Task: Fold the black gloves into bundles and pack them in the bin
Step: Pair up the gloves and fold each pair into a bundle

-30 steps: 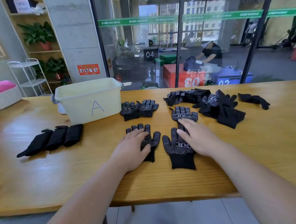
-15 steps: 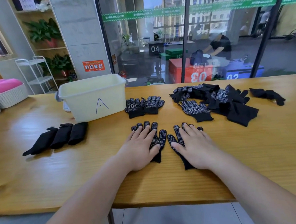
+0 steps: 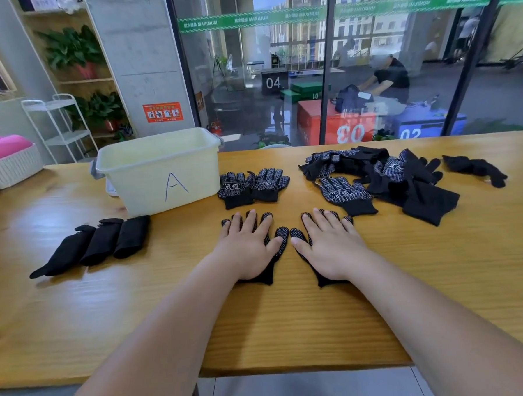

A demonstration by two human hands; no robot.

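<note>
Both hands are flat on the surface [image 3: 291, 323], fingers spread, each pressing down one black dotted glove: left hand [image 3: 247, 247] on the left glove [image 3: 282, 240], right hand [image 3: 329, 247] on the right glove [image 3: 299, 234]. Nothing is pinched or lifted. The two gloves sit side by side nr the front edge, thumbs almost meeting, cuffs toward the person.

Looks like the smoothing stage before a fold. To do it well, I'd say flatten each glove fully, esp. the fingers. Then lay one squarely on the other, fingers & cuffs lined up, before folding tight so the bundle doesn't spring open. Knit w/ rubbery dots prob. grips itself, so sliding one across may drag. Lifting it over seems safer.

Around: the pale bin [image 3: 162, 175] marked "A" stands back left, apart from the hands; can't see if anything is inside. Three finished bundles [image 3: 105, 242] lie in a row in front of it, not yet packed. A flat pair [image 3: 252, 184] sits just beside the bin, beyond the left hand. Further right is a loose pile [image 3: 404, 181] w/ one dotted glove [image 3: 343, 192] at its near edge, close to the right hand's fingertips, & a lone glove [image 3: 474, 168] far right. Only that flat pair lies btw the hands & the bin; a forearm could brush it.
</note>
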